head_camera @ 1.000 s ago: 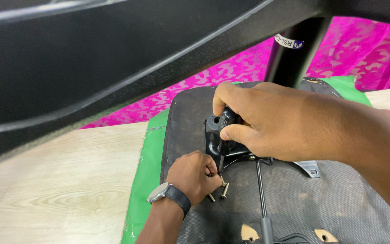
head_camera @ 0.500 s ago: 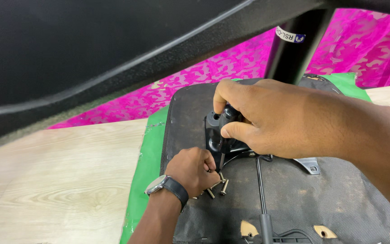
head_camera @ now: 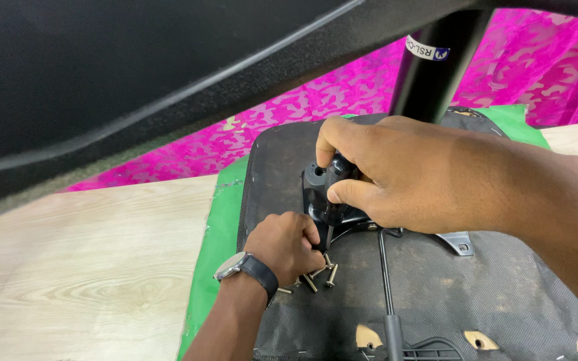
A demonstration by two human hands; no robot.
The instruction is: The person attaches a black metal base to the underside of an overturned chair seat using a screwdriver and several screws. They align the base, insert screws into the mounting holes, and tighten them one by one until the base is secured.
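1. Screwdriver point(head_camera: 334, 194) first: we grip its black handle in our right hand point(head_camera: 409, 177), fingers wrapped tight around it, and its thin shaft points down toward our left hand.
2. Our left hand point(head_camera: 283, 244), with a watch point(head_camera: 245, 267) on the wrist, is curled into a narrow pinch just below the screwdriver tip; we cannot tell what, if anything, the fingertips hold, since they are folded under.
3. Under our right hand sits a black metal bracket point(head_camera: 316, 190) with a round hole, fixed on the dark fabric underside of a chair seat point(head_camera: 503, 294).
4. Loose silver screws point(head_camera: 322, 275) lie on the fabric just beside our left hand's knuckles.
5. A black pole point(head_camera: 433, 73) rises beyond our right hand, and its top is cut off.
6. The seat rests on a green sheet point(head_camera: 212, 267) over a pale wooden surface point(head_camera: 81, 267), with pink patterned cloth point(head_camera: 369, 87) farther off.
7. A large dark blurred shape point(head_camera: 135, 80) covers the upper left, too close to make out.
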